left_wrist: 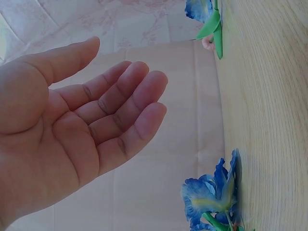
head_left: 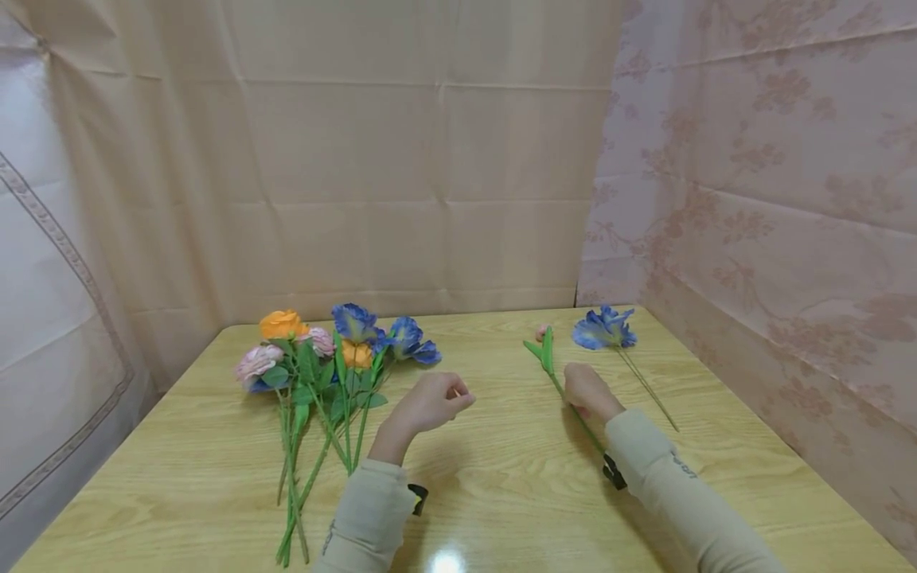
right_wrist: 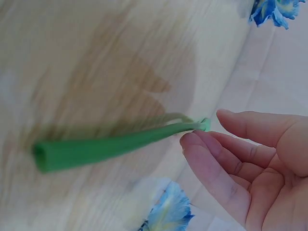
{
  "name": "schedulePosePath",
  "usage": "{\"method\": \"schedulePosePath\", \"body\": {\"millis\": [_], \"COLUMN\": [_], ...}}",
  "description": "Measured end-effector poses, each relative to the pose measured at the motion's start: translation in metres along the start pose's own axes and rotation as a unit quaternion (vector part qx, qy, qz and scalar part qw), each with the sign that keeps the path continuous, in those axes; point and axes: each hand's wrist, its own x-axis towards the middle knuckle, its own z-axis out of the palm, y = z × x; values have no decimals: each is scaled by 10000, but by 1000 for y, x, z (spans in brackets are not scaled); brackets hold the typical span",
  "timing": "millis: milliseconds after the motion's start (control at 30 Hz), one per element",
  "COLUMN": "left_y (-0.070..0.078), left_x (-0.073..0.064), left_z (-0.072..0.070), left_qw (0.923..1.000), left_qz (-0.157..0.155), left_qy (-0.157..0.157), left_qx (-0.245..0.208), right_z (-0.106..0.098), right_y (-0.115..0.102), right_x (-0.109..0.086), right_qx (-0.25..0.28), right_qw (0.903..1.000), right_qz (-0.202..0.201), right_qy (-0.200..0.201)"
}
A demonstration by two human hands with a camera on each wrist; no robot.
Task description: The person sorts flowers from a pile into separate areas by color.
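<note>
A pink-headed flower (head_left: 548,356), tulip-like with green leaves and a long stem, lies right of the middle of the table. My right hand (head_left: 589,390) is at its stem; in the right wrist view the green stem (right_wrist: 106,148) runs toward the fingertips, with thumb and fingers apart. Whether they touch it, I cannot tell. Over the table, my left hand (head_left: 432,402) holds nothing, its fingers loosely bent in the left wrist view. Left of it lies a loose pile of flowers: orange roses (head_left: 282,324), pink blooms (head_left: 258,362) and blue irises (head_left: 356,322).
A single blue iris (head_left: 605,328) lies right of my right hand, its thin stem slanting toward the near right. The wooden table (head_left: 494,493) meets a beige curtain (head_left: 401,199) at the back and a floral cloth (head_left: 781,215) at the right.
</note>
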Motion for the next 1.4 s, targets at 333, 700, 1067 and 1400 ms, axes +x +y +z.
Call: {"method": "schedulePosePath", "body": {"millis": [333, 700, 1067, 1400], "left_y": [-1, -2, -14, -45], "left_x": [1, 0, -1, -12], "left_z": [1, -2, -10, -33], "left_qw": [10000, 9997, 9924, 9649], "left_qz": [-10, -209, -374, -948], "left_qy": [-27, 115, 1058, 2297], "left_qx": [-10, 14, 513, 854], "right_z": [-3, -4, -2, 0], "right_y": [-14, -32, -39, -46], "right_x": [-10, -18, -24, -26], "right_qx": [572, 1090, 1210, 1131], "right_qw": [9979, 9935, 9906, 9917], "right_qz": [-218, -273, -591, -577], "right_qy": [190, -175, -227, -180]}}
